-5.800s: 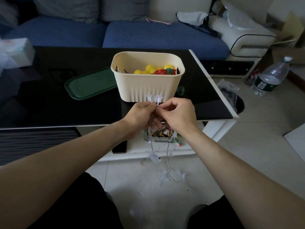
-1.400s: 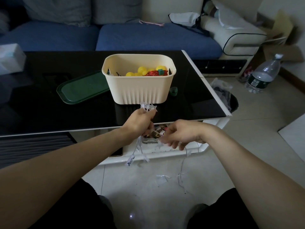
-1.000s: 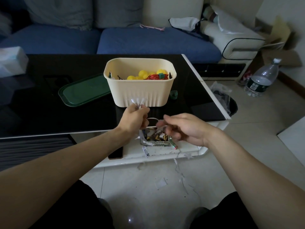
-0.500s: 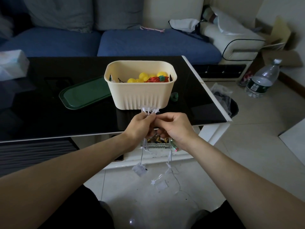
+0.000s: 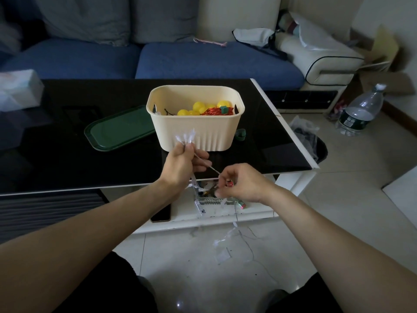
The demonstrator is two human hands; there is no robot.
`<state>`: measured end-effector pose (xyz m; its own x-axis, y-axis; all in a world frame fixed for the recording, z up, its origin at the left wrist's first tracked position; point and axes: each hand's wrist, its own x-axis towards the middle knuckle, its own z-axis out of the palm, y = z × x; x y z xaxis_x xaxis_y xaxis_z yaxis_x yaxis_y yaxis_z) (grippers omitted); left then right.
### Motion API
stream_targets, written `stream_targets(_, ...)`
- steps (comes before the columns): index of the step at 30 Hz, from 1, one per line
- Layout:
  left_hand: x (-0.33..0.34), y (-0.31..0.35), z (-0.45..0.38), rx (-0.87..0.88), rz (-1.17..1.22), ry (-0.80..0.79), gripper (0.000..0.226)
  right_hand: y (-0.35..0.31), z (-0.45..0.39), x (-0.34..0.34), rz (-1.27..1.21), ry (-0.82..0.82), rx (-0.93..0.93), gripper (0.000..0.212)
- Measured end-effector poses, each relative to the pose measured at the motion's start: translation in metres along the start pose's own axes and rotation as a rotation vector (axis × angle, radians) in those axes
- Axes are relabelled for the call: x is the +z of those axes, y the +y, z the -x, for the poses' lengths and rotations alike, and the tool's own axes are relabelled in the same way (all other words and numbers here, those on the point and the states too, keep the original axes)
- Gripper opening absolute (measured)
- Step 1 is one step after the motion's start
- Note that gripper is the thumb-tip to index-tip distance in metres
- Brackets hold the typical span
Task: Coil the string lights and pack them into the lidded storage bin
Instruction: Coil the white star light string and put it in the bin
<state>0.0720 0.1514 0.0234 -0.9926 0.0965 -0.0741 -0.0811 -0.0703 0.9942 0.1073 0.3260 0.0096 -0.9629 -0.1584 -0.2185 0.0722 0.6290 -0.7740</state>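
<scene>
A cream storage bin [image 5: 195,134] stands open on the black table, with yellow ball lights and a red wire coil inside. Its green lid [image 5: 119,129] lies flat to the left of it. My left hand [image 5: 181,166] grips a bunch of clear star lights [image 5: 185,138] just in front of the bin. My right hand [image 5: 241,183] pinches the thin wire a short way to the right and lower, so a stretch of wire runs between the hands. The rest of the string [image 5: 228,238] hangs to the floor.
The black glass table [image 5: 67,163] ends at a white edge near my hands; a lower shelf holds a small tray of bits [image 5: 216,201] and a dark phone [image 5: 160,214]. A bin with a bag [image 5: 312,143] and a water bottle [image 5: 361,111] stand right; a tissue pack [image 5: 19,91] lies far left.
My hands were together half a second ago; now my right hand has slid down and right along the wire, while my left hand keeps the bunch of stars.
</scene>
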Motion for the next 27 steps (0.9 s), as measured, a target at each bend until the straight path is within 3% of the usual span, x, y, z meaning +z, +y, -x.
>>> stream_targets(5,-0.007,0.007,0.003,0.008,0.136,-0.066,0.033,0.010,0.002,0.000,0.038,-0.228,0.091,0.011)
stream_targets(7,-0.008,0.008,0.003,0.009,0.149,-0.040,0.034,0.011,0.002,0.002,-0.030,-0.265,0.142,0.020)
stream_targets(10,-0.012,0.009,0.001,0.008,0.134,0.028,0.031,0.012,0.002,-0.003,0.075,-0.345,0.192,0.033)
stream_targets(14,-0.022,0.007,-0.006,-0.003,0.093,0.153,0.027,0.024,0.006,-0.020,0.157,-0.461,0.266,0.020)
stream_targets(20,-0.024,0.004,-0.005,-0.055,0.059,0.116,0.021,0.033,0.003,-0.030,0.009,-0.331,0.263,0.016)
stream_targets(27,-0.017,0.004,-0.005,-0.181,0.094,0.034,0.020,0.017,0.005,-0.029,-0.076,-0.042,0.121,0.013)
